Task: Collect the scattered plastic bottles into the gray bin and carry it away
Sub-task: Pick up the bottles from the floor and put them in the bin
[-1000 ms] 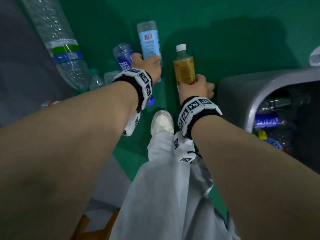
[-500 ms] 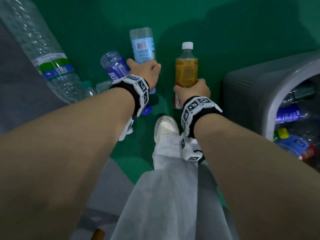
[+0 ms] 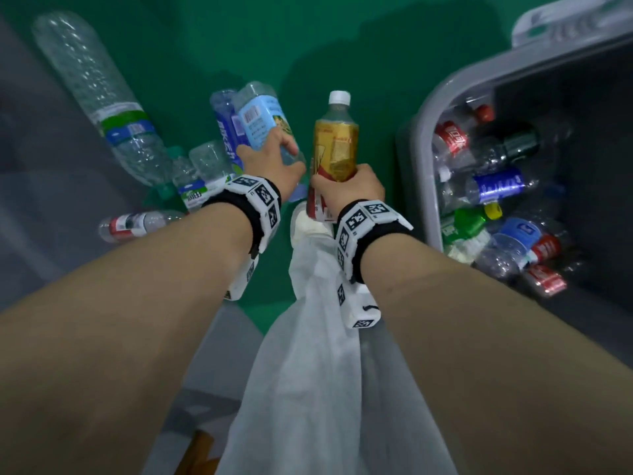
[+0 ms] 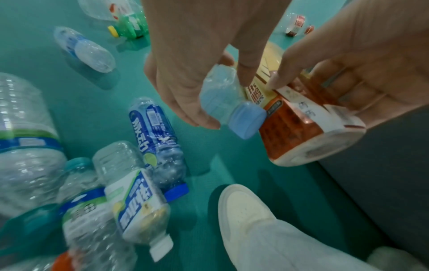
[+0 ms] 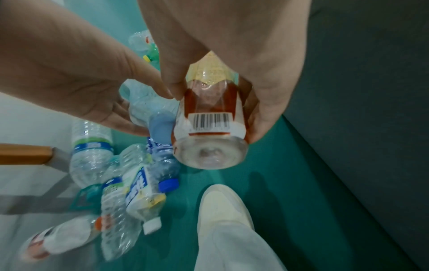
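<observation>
At the far left a large clear water bottle (image 3: 102, 108) with a green and blue label lies on the green floor (image 3: 376, 46), and beside its neck sit a few smaller bottles, among them a dark blue-labelled bottle (image 4: 157, 144) and a white-capped bottle (image 4: 137, 207), lying against each other. The left hand (image 3: 270, 162) is raised off the floor, fingers curled round the neck end of a light-blue-labelled bottle (image 3: 262, 121), its blue cap pointing back toward the wrist. Just beside it, the right hand (image 3: 349, 192) grips the lower body of a yellow tea bottle (image 3: 335, 145), held upright with its white cap on top. A white shoe (image 4: 246, 216) stands below both hands. To the right, the gray bin (image 3: 442, 97) stands on the floor, holding many bottles.
</observation>
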A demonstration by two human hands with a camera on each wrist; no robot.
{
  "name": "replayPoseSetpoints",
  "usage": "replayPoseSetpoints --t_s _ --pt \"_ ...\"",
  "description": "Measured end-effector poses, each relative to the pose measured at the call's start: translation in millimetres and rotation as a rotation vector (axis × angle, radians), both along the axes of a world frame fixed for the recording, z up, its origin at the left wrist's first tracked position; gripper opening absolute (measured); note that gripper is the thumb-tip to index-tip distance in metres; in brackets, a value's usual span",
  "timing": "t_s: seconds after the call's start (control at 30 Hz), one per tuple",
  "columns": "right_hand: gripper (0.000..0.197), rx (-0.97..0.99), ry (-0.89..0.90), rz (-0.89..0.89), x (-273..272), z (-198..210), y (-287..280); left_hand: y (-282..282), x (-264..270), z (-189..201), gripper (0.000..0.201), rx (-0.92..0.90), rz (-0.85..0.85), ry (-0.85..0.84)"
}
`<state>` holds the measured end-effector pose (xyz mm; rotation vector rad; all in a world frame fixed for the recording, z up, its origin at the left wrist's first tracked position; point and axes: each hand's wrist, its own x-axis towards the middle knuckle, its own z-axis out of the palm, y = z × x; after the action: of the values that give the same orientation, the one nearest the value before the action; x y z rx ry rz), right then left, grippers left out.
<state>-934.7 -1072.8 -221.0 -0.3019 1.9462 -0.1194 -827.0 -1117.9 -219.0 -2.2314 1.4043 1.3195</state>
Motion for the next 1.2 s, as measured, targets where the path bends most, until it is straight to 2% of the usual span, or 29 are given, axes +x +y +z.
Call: replayPoseSetpoints --t_s 0.23,0.37,0.57,0.7,0.87,1.07,1.2 --pt "0.059 -0.018 -0.013 0.023 0 79 38 33 0 76 0.02 -0.069 -0.061 0.007" --pt "0.058 -0.085 -0.029 0.031 -14 117 56 49 -16 116 0.014 -0.104 -0.18 -0.005" --pt "0.053 -0.151 -0.032 -0.113 -68 165 82 69 -61 159 0.025 -0.143 -0.478 0.028" --pt "0.053 -0.197 0.016 -0.161 -113 177 105 76 -106 175 0.033 -0.135 -0.551 0.132" --pt "0.051 -0.148 0.061 -0.294 -172 165 145 90 -179 169 0.033 -0.039 -0.66 0.201" --pt "0.055 -0.023 0.105 -0.492 -217 130 198 115 -259 133 0.029 0.025 -0.864 0.16" --pt "0.059 0.099 0.153 -0.584 -235 101 218 135 -290 101 0.028 0.105 -0.986 0.127"
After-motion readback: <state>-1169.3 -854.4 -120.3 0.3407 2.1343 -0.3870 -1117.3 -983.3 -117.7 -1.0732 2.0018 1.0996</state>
